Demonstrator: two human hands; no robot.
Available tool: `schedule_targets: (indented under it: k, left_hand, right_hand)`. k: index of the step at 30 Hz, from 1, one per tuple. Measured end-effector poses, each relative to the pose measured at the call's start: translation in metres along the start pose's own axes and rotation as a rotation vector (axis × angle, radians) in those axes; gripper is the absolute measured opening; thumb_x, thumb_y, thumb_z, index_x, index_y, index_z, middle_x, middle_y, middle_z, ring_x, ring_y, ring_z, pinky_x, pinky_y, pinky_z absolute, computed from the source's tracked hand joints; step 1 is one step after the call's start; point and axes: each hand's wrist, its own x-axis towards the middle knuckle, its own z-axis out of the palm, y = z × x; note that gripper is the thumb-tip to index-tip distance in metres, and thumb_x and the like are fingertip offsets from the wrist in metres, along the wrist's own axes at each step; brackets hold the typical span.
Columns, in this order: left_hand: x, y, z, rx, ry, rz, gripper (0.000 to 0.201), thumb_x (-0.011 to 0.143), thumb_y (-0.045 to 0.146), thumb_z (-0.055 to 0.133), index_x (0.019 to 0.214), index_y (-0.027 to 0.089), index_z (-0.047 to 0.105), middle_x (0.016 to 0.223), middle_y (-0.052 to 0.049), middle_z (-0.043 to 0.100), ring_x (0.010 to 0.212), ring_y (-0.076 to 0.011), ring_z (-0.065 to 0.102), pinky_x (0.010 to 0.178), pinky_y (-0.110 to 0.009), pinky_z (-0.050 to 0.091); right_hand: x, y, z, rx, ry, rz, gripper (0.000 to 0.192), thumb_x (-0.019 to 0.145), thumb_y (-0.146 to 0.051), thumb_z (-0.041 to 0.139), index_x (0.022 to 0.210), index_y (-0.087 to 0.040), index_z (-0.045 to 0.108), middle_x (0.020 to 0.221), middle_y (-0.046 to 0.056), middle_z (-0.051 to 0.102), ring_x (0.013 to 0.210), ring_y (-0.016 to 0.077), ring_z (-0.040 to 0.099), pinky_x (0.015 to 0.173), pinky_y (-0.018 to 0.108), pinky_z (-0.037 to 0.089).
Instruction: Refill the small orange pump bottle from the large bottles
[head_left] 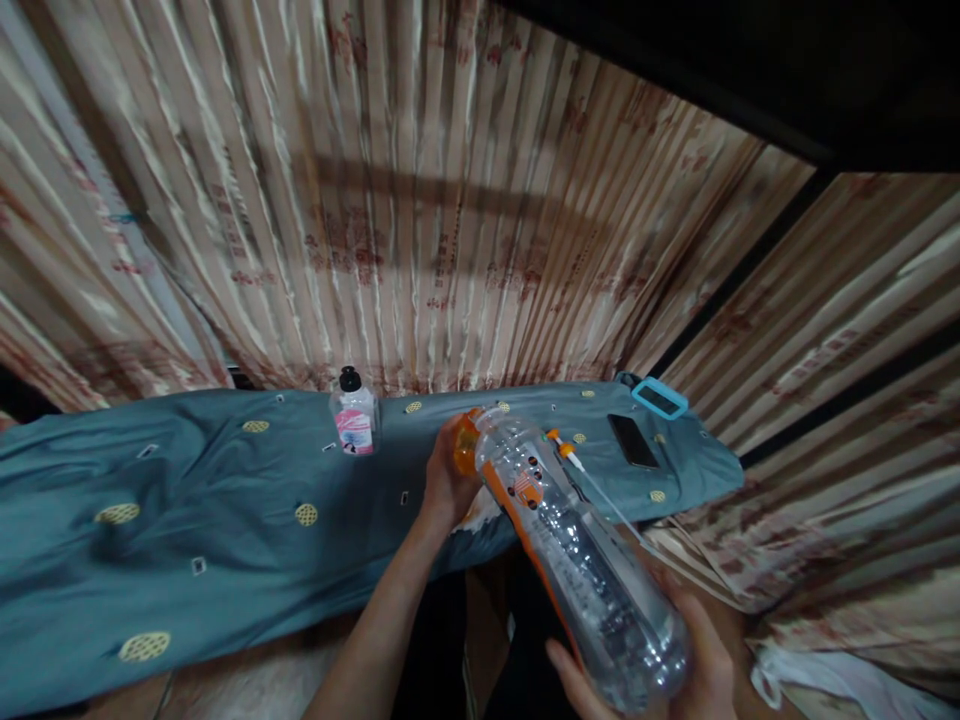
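Note:
My right hand point(694, 650) is wrapped around the base of a large clear plastic bottle point(592, 560) with an orange-edged label. The bottle lies tilted, its mouth pointing up and left, and looks mostly see-through inside. My left hand point(448, 475) is closed around a small orange translucent container point(466, 442) right at the bottle's mouth. Whether the two touch I cannot tell. Just beyond the bottle, an orange and white pump top point(562, 447) with a long thin white tube point(607, 500) rests on the blue-green cloth point(225, 480).
A clear bottle with a black cap and pink label point(355, 420) stands on the cloth to the left. A dark phone point(633, 441) and a light-blue framed device point(660, 398) lie at the right end. Pleated patterned curtains point(420, 200) hang behind. A white bag point(840, 685) is at lower right.

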Motion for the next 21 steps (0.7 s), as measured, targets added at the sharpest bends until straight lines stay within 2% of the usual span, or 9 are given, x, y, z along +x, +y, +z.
schedule_targets:
  k: [3, 5, 7, 9, 12, 15, 16, 18, 21]
  left_hand:
    - [0.000, 0.003, -0.001, -0.008, -0.012, -0.021, 0.055, 0.074, 0.031, 0.073, 0.124, 0.024, 0.051, 0.125, -0.008, 0.065, 0.110, -0.0248, 0.066, 0.097, -0.043, 0.054]
    - [0.000, 0.004, -0.001, -0.020, -0.023, -0.026, 0.056, 0.074, 0.031, 0.074, 0.125, 0.024, 0.051, 0.125, -0.009, 0.065, 0.110, -0.0246, 0.066, 0.097, -0.043, 0.054]
    - [0.000, 0.003, -0.001, -0.030, -0.016, -0.024, 0.057, 0.073, 0.030, 0.074, 0.125, 0.023, 0.051, 0.124, -0.008, 0.065, 0.109, -0.0241, 0.066, 0.096, -0.042, 0.054]
    - [0.000, 0.002, 0.000, -0.038, 0.000, -0.017, 0.058, 0.071, 0.030, 0.075, 0.124, 0.024, 0.052, 0.124, -0.008, 0.065, 0.108, -0.0239, 0.067, 0.094, -0.041, 0.055]
    - [0.000, 0.001, 0.001, -0.029, 0.013, -0.009, 0.057, 0.071, 0.030, 0.075, 0.123, 0.023, 0.053, 0.122, -0.008, 0.066, 0.107, -0.0239, 0.067, 0.093, -0.041, 0.056]
    - [0.001, 0.003, 0.000, -0.006, 0.009, -0.003, 0.055, 0.072, 0.030, 0.074, 0.123, 0.023, 0.053, 0.121, -0.008, 0.066, 0.106, -0.0235, 0.067, 0.092, -0.041, 0.056]
    - [0.001, 0.003, 0.000, -0.005, 0.007, 0.000, 0.055, 0.072, 0.030, 0.074, 0.122, 0.023, 0.053, 0.121, -0.008, 0.067, 0.105, -0.0233, 0.067, 0.092, -0.040, 0.056]
    - [0.001, 0.003, -0.001, -0.007, 0.008, 0.000, 0.056, 0.072, 0.030, 0.074, 0.122, 0.023, 0.052, 0.120, -0.008, 0.067, 0.105, -0.0231, 0.068, 0.092, -0.040, 0.056]
    - [0.001, 0.001, -0.001, 0.007, 0.004, -0.007, 0.056, 0.072, 0.030, 0.074, 0.123, 0.023, 0.052, 0.121, -0.008, 0.066, 0.107, -0.0243, 0.067, 0.095, -0.042, 0.055]
  right_hand:
    - [-0.006, 0.012, 0.003, 0.052, -0.074, 0.131, 0.120, 0.055, -0.054, 0.086, 0.151, -0.010, 0.030, 0.121, 0.025, 0.060, 0.099, 0.0430, 0.068, 0.072, 0.055, 0.061]
    - [-0.007, 0.013, 0.005, 0.078, -0.081, 0.104, 0.122, 0.052, -0.050, 0.088, 0.151, -0.010, 0.030, 0.124, 0.026, 0.059, 0.102, 0.0443, 0.067, 0.074, 0.056, 0.060]
    - [-0.006, 0.009, 0.006, 0.072, -0.055, 0.032, 0.124, 0.050, -0.048, 0.089, 0.151, -0.007, 0.029, 0.123, 0.027, 0.060, 0.098, 0.0437, 0.069, 0.069, 0.053, 0.061]
    - [-0.003, 0.003, 0.007, 0.043, -0.005, 0.030, 0.121, 0.052, -0.049, 0.088, 0.150, -0.007, 0.031, 0.118, 0.025, 0.063, 0.092, 0.0403, 0.071, 0.065, 0.049, 0.062]
    - [0.000, -0.001, 0.008, -0.015, 0.034, 0.157, 0.114, 0.057, -0.050, 0.086, 0.150, -0.011, 0.033, 0.111, 0.018, 0.066, 0.088, 0.0336, 0.072, 0.064, 0.043, 0.063]
    - [-0.001, 0.003, 0.008, -0.019, 0.034, -0.015, 0.118, 0.055, -0.051, 0.087, 0.149, -0.003, 0.033, 0.105, 0.018, 0.064, 0.077, 0.0289, 0.072, 0.055, 0.036, 0.061]
    - [-0.002, 0.004, 0.008, -0.014, 0.023, -0.026, 0.119, 0.055, -0.052, 0.086, 0.149, -0.002, 0.033, 0.106, 0.018, 0.064, 0.077, 0.0282, 0.072, 0.054, 0.035, 0.060]
    - [-0.004, 0.001, 0.009, -0.009, 0.027, 0.055, 0.115, 0.058, -0.054, 0.084, 0.149, -0.005, 0.034, 0.108, 0.018, 0.064, 0.079, 0.0287, 0.072, 0.057, 0.035, 0.060]
    - [-0.003, -0.015, 0.010, -0.004, 0.033, 0.301, 0.103, 0.066, -0.060, 0.076, 0.148, -0.012, 0.037, 0.111, 0.017, 0.064, 0.085, 0.0330, 0.070, 0.064, 0.042, 0.059]
